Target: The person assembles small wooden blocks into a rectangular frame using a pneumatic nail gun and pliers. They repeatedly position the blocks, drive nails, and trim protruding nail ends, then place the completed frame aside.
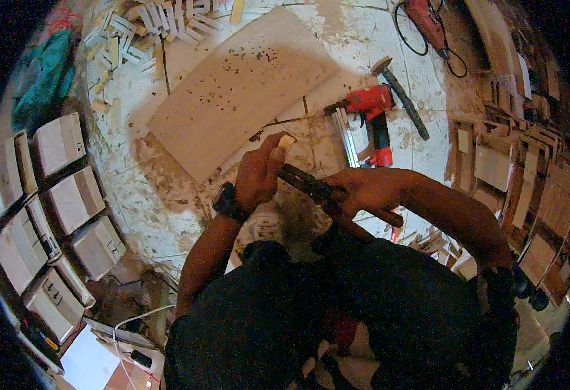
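Observation:
My left hand (259,170), a dark watch on its wrist, is closed around a small pale wooden block (287,141). My right hand (357,192) grips a dark metal hand tool (301,180), perhaps pliers; its exact kind is too dim to tell. The tool's far end points at the left hand's fingers, close to the block; whether they touch cannot be seen. Ahead of both hands, a flat wooden board (246,97) with dark specks lies on the floor. Beyond the right hand rest a red and black nail gun (371,104) and a hammer (403,97).
Short wooden strips (168,19) are heaped at the far left. Wooden boxes (77,198) stand in rows at left, with stacked wooden panels (493,162) at right. A red corded power tool (424,23) lies far right. White paper (91,359) is at lower left.

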Demonstrator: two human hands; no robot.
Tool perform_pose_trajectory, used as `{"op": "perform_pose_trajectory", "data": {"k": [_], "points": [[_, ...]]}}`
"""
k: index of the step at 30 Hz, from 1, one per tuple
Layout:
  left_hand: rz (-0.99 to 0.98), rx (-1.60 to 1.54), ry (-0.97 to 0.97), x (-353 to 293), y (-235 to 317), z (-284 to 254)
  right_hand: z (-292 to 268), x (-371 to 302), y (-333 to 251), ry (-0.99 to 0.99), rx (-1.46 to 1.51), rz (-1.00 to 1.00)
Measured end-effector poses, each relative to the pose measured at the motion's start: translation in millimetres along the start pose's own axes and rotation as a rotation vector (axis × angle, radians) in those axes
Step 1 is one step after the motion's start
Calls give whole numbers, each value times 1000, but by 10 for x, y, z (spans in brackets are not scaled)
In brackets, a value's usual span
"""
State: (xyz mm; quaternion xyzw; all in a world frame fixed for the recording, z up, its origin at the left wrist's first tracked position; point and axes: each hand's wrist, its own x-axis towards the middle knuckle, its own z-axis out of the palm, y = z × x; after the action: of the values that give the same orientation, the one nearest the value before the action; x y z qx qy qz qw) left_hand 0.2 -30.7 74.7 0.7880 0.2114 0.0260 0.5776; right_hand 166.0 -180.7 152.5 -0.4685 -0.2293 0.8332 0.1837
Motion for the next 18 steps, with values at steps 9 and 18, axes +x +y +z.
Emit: {"op": "perform_pose_trajectory", "data": {"k": [9,18], "points": [[69,-8,50,-53,-137,103,-99,18,26,-58,-5,-15],[86,-41,49,55,-101,38,-122,82,18,-157,211,34]]}}
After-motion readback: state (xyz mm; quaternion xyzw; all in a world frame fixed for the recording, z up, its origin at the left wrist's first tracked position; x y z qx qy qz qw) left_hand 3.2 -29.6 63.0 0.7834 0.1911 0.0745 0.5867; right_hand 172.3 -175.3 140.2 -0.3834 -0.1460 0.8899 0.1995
